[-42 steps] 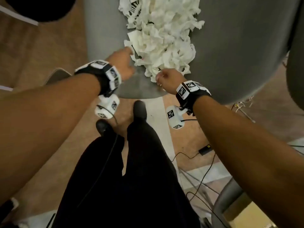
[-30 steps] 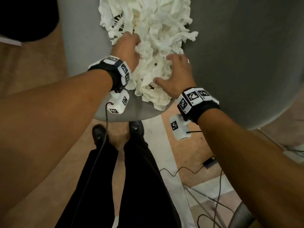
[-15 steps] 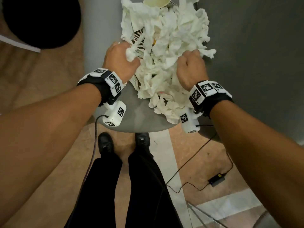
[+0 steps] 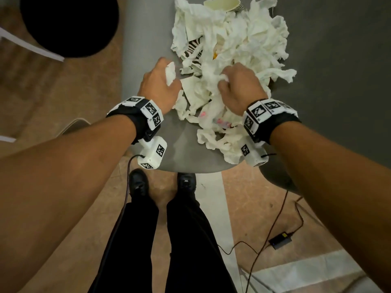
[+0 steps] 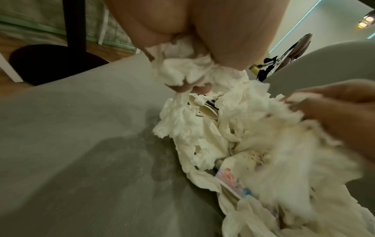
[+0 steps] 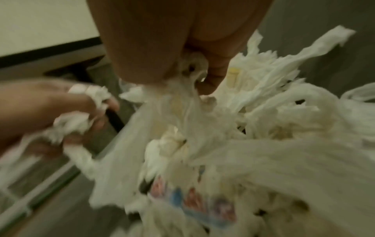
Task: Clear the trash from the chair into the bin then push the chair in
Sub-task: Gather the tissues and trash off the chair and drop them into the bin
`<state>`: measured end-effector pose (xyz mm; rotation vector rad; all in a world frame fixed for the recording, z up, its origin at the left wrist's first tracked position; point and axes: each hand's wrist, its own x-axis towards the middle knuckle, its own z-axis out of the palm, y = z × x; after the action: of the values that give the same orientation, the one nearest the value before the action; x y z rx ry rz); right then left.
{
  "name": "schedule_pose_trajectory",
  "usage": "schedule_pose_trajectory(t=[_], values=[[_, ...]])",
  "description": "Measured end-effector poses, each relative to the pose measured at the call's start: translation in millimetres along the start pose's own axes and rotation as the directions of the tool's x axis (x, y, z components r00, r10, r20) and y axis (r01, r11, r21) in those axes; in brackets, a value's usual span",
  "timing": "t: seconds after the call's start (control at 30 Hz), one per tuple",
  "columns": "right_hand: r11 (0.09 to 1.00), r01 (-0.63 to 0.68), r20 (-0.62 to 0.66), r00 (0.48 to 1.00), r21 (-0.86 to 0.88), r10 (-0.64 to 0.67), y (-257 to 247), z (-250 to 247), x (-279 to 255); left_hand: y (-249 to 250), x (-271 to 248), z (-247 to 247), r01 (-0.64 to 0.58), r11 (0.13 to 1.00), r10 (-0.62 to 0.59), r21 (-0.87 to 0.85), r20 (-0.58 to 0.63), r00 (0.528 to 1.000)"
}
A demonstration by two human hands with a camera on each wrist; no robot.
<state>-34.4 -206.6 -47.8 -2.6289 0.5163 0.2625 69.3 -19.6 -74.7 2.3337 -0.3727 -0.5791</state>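
Note:
A heap of crumpled white paper tissues [image 4: 230, 60] with a striped scrap and a printed wrapper [image 4: 222, 123] lies on the grey chair seat [image 4: 146, 39]. My left hand [image 4: 163, 81] grips a wad of tissue [image 5: 182, 70] at the heap's left edge. My right hand [image 4: 234, 85] is fisted around a bunch of tissue [image 6: 188, 80] in the heap's near middle. In the left wrist view the heap [image 5: 243, 144] trails down from my left hand [image 5: 202, 40]. The right wrist view is blurred, with the wrapper [image 6: 192, 203] hanging below my right hand [image 6: 182, 40].
A round black stool or base [image 4: 67, 24] stands on the wooden floor at the upper left. My two feet [image 4: 163, 182] stand at the seat's front edge. Cables and a small black adapter [image 4: 280, 241] lie on the floor at the right.
Both hands went from reaching at the heap's near edge to closing on tissue. Since half a second ago the right hand has shifted left toward the heap's middle.

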Motion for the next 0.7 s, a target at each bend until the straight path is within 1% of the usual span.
schedule_pose_trajectory(t=[0.07, 0.13, 0.23, 0.33, 0.43, 0.47, 0.53, 0.57, 0.63, 0.67, 0.7], values=[[0.985, -0.116, -0.102, 0.986, 0.129, 0.129, 1.4, -15.1, 5.5, -3.8, 1.5, -1.6, 0.007, 1.000, -0.007, -0.011, -0.012, 1.000], [0.955, -0.186, -0.131, 0.967, 0.232, 0.220, 2.2, -26.0, 11.0, -5.9, 3.4, -3.2, 0.009, 1.000, -0.009, -0.008, -0.030, 1.000], [0.947, -0.203, -0.108, 0.966, 0.251, 0.236, 6.3, -31.1, 16.1, -4.4, 6.0, -7.0, -0.001, 1.000, 0.002, 0.016, -0.056, 0.998], [0.884, -0.212, -0.094, 0.957, 0.416, 0.274, 4.0, -26.1, 17.5, -2.3, 8.2, -10.7, 0.004, 1.000, -0.002, 0.017, -0.078, 0.997], [0.794, -0.213, -0.111, 0.937, 0.569, 0.331, -7.7, -27.4, 18.0, 5.3, 6.2, -14.2, 0.006, 0.999, -0.009, -0.033, -0.075, 0.997], [0.772, -0.240, -0.091, 0.929, 0.588, 0.358, -10.7, -28.8, 19.0, 8.6, 4.6, -14.7, 0.011, 0.998, -0.016, -0.062, -0.086, 0.996], [0.728, -0.300, -0.003, 0.924, 0.616, 0.383, -13.6, -31.7, 22.3, 12.2, 2.7, -14.7, 0.023, 0.994, -0.034, -0.111, -0.101, 0.994], [0.744, -0.306, 0.025, 0.931, 0.594, 0.363, -12.9, -31.6, 24.1, 13.3, 1.9, -14.5, 0.020, 0.991, -0.033, -0.130, -0.100, 0.994], [0.838, -0.311, 0.062, 0.946, 0.448, 0.318, -10.0, -30.1, 24.9, 13.0, 1.3, -14.2, 0.052, 0.990, -0.057, -0.133, -0.030, 0.998], [0.882, -0.308, 0.067, 0.950, 0.358, 0.305, -7.3, -27.4, 24.8, 12.3, 1.0, -14.2, 0.062, 0.992, -0.062, -0.109, 0.005, 0.998], [0.909, -0.276, 0.062, 0.961, 0.312, 0.271, -5.2, -26.5, 23.6, 11.1, 0.9, -13.1, 0.064, 0.995, -0.062, -0.076, 0.034, 0.998]])
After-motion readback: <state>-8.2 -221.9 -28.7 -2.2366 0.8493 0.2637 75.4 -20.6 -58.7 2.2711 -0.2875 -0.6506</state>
